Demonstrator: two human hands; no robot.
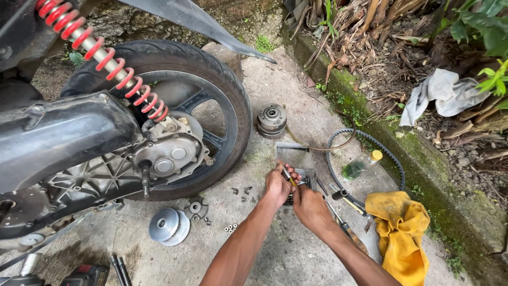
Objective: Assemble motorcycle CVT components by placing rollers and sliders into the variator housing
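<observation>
My left hand and my right hand meet over a small dark tray of tools on the concrete ground. The left hand's fingers close around a thin tool with a red and yellow handle. My right hand is curled beside it, touching the tray's near side; what it holds is hidden. A scooter's rear wheel stands to the left, with the bare transmission case and a red spring shock.
A metal pulley disc lies near the case, a clutch assembly farther back. A drive belt, a small bottle of green liquid, a yellow rag, screwdrivers and small bolts lie around. A mossy kerb borders the right.
</observation>
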